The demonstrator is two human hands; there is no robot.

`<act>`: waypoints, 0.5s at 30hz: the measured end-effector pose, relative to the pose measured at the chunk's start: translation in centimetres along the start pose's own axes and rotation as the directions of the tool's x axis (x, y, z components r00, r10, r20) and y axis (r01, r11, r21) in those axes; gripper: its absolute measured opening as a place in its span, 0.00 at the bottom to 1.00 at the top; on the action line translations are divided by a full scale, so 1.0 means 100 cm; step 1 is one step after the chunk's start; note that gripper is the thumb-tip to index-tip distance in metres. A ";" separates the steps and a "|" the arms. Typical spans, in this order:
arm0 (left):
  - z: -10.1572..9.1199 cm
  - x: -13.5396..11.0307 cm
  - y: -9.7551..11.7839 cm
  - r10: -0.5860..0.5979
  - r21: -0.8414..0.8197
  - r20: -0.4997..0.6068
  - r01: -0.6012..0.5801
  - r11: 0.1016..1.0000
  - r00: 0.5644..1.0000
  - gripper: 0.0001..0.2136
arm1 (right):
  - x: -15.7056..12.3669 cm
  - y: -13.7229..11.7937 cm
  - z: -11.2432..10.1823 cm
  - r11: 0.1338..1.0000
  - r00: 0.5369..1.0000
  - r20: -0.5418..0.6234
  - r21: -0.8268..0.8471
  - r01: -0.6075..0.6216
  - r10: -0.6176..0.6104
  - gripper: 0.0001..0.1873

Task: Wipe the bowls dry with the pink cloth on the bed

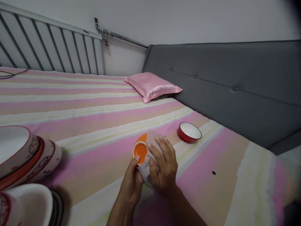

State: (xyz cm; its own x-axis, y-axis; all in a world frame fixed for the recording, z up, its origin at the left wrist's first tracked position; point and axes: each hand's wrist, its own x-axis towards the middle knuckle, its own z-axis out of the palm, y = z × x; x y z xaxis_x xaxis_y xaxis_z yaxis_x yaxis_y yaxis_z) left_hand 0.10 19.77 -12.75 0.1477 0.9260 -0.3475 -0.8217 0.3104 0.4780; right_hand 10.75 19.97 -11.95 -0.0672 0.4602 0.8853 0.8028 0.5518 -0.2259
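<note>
Low over the bed, my left hand [133, 183] grips an orange bowl [141, 138] tilted on its side. A white ring, seemingly its foot, faces me, and my left thumb rests on that ring's edge. My right hand [164, 166] presses a pale greyish-pink cloth [146, 174] against the bowl's right side, fingers bent over the fabric. Most of the bowl's right half is hidden under the cloth and hand. A small red bowl [190, 132] with a white inside and dark rim sits upright on the sheet, beyond my right hand.
Stacked patterned bowls [53, 153] stand at the left edge, with a white dish [39, 201] on dark-edged plates in front. Behind lies a pink pillow [152, 83] against the grey headboard [223, 69]. A small dark diamond-shaped mark [213, 173] shows on the striped sheet [94, 188].
</note>
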 end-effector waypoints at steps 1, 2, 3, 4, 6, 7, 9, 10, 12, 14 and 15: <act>-0.001 0.000 0.000 0.010 0.025 0.020 -0.010 1.000 1.000 0.18 | 0.001 0.000 -0.002 1.000 1.000 0.002 0.010 -0.005 0.005 0.22; -0.002 -0.001 0.001 0.016 0.055 0.039 -0.018 0.998 0.999 0.20 | 0.002 0.000 -0.004 1.000 1.000 0.013 0.023 -0.015 0.015 0.22; -0.003 -0.002 0.001 0.022 0.089 0.052 -0.027 0.996 0.998 0.21 | 0.002 0.000 -0.006 0.999 0.999 0.027 0.040 -0.027 0.026 0.23; -0.003 -0.003 0.002 0.031 0.123 0.064 -0.038 0.992 0.997 0.23 | 0.003 0.000 -0.007 0.997 0.999 0.039 0.061 -0.040 0.038 0.23; -0.003 -0.005 0.004 0.064 0.168 0.093 -0.080 0.983 0.994 0.27 | 0.004 0.001 -0.010 0.991 0.996 0.059 0.116 -0.068 0.062 0.24; -0.002 -0.006 0.006 0.087 0.177 0.110 -0.106 0.979 0.990 0.29 | 0.005 0.002 -0.011 0.986 0.995 0.064 0.147 -0.080 0.071 0.24; 0.000 -0.007 0.010 0.132 0.179 0.135 -0.155 0.971 0.982 0.33 | 0.006 0.006 -0.012 0.973 0.994 0.070 0.209 -0.101 0.089 0.24; 0.001 -0.008 0.012 0.152 0.182 0.138 -0.176 0.968 0.979 0.35 | 0.007 0.008 -0.012 0.964 0.992 0.077 0.238 -0.114 0.098 0.23; 0.000 -0.007 0.015 0.190 0.206 0.119 -0.212 0.955 0.974 0.38 | 0.008 0.012 -0.012 0.946 0.989 0.092 0.294 -0.139 0.117 0.22; 0.000 -0.006 0.018 0.204 0.251 0.088 -0.220 0.943 0.975 0.40 | 0.008 0.016 -0.011 0.926 0.985 0.111 0.339 -0.166 0.136 0.22; -0.001 -0.006 0.018 0.208 0.272 0.078 -0.221 0.937 0.975 0.41 | 0.008 0.018 -0.011 0.917 0.982 0.121 0.355 -0.179 0.145 0.22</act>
State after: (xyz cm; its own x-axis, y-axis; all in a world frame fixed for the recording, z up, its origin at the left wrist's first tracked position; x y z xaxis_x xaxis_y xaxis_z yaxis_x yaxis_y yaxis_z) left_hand -1.46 19.78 -11.76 0.0159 0.9841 -0.1766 -0.6526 0.1441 0.7439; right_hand 12.81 20.58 -11.16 -0.0215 0.6162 0.7873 0.5381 0.6709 -0.5103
